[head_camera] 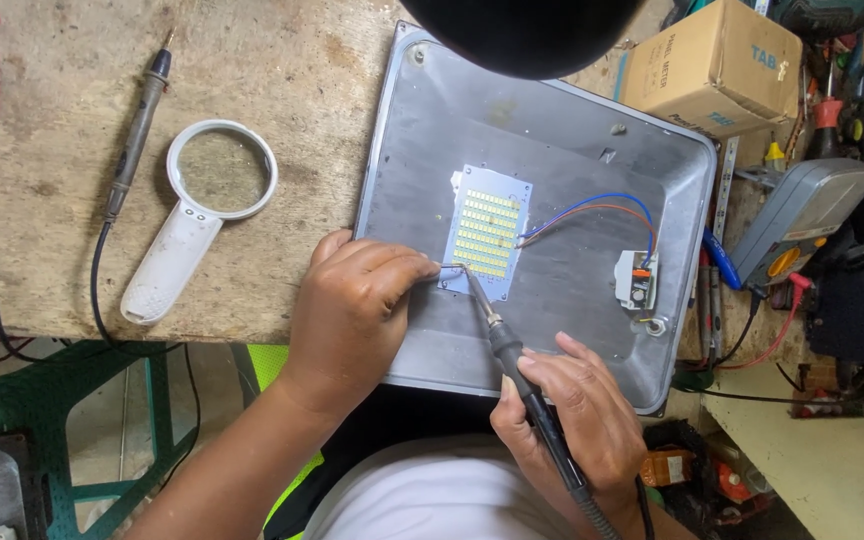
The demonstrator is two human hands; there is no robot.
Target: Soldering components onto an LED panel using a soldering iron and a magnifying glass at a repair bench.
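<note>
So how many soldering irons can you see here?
2: one soldering iron in the right hand, tip at the LED board; another soldering iron lying beside the magnifying glass.

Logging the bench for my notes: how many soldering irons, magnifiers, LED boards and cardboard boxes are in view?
Soldering irons: 2, one in the right hand with its tip at the board, one lying on the bench
Magnifiers: 1
LED boards: 1
Cardboard boxes: 1
Total: 5
</note>
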